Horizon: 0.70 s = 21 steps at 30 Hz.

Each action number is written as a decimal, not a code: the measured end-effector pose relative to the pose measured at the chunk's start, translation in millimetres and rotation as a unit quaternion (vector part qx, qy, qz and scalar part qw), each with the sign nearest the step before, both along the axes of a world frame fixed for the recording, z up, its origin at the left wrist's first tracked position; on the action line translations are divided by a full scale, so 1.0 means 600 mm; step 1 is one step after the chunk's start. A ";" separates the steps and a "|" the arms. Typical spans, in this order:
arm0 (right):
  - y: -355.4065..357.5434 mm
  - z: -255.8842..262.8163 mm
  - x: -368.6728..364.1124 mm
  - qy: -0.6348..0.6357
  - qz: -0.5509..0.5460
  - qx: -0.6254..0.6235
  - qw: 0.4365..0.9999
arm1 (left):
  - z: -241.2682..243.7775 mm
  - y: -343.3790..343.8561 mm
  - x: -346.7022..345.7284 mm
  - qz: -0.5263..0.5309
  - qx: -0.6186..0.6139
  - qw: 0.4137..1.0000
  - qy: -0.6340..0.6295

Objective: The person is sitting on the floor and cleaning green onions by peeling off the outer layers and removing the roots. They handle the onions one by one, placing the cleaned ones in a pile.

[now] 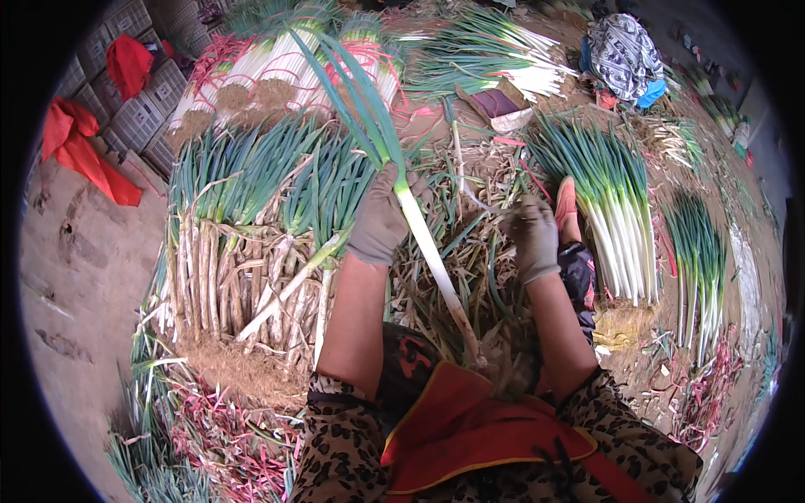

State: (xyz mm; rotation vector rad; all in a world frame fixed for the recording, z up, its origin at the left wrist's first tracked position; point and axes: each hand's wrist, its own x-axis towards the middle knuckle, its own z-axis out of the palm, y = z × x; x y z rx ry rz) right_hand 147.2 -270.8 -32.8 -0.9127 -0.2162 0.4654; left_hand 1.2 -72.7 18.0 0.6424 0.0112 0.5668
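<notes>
My left hand [385, 214], in a grey glove, grips a long green onion [422, 232] where its white shaft meets the green leaves. The leaves point up and away, and the root end slants down towards my lap. Off to the right, my gloved right hand [533, 236] is closed at the end of a thin, pale peeled leaf strip [476, 200]. Below and between both hands lies a heap of dry peeled leaves [465, 270]. Left of my left hand, unpeeled green onions [245, 276] lie in a thick row, brown sheaths and roots towards me.
Clean green onions [619, 232] lie to the right beside my foot [567, 201], with a smaller bunch [698, 270] further right. Tied bundles [308, 63] stand at the back. An open carton [503, 110] sits ahead. Plastic crates [144, 119] and red cloth [82, 144] are at left.
</notes>
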 end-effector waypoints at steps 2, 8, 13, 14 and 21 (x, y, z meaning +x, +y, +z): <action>0.020 -0.003 -0.031 -0.055 0.112 -0.067 0.990 | -0.004 -0.009 0.008 -0.053 0.000 0.998 -0.019; 0.080 0.040 -0.113 -0.052 0.200 -0.047 0.977 | 0.004 -0.049 0.017 -0.030 0.005 0.998 0.050; 0.077 0.027 -0.091 -0.011 0.256 0.021 0.966 | 0.015 -0.058 0.011 -0.045 0.024 0.996 0.077; 0.074 0.027 -0.086 -0.011 0.275 0.002 0.961 | 0.017 -0.057 0.007 -0.082 0.019 0.994 0.077; 0.059 -0.012 -0.055 -0.274 0.490 -0.053 0.826 | 0.003 -0.053 0.002 -0.109 0.167 0.980 -0.011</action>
